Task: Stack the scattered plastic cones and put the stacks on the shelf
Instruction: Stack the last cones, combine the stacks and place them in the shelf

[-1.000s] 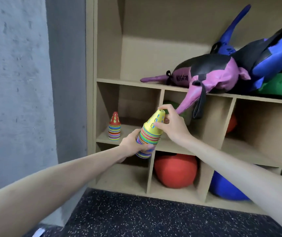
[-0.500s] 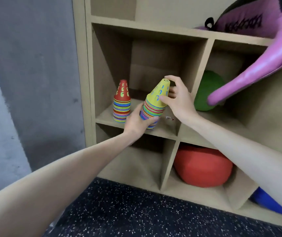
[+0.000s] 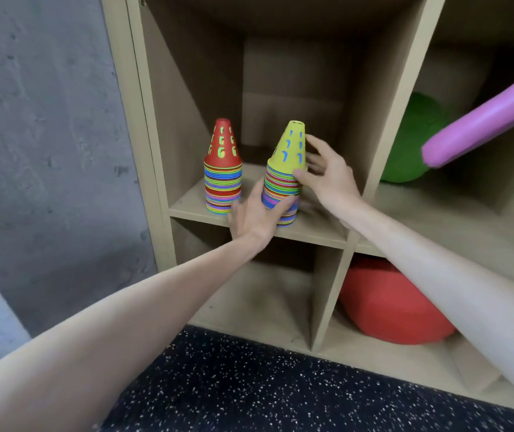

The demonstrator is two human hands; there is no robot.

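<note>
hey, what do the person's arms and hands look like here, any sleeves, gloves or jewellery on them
Both forearms are bare right up to the frame edges, with no sleeves in view. The left hand and right hand are ungloved, with no visible rings, watch or wristbands.

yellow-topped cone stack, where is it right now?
Head view: the yellow-topped stack is on the shelf board in the left cubby, right of the red-topped stack, gripped by left hand and right hand.

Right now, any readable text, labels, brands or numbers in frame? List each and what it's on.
None readable.
Red-topped cone stack: cut-out slots only, not letters or digits.
Yellow-topped cone stack, held by left hand and right hand: curved slots, no text.
Shelf, pink bag, red bag, green bag: no print visible.
</note>
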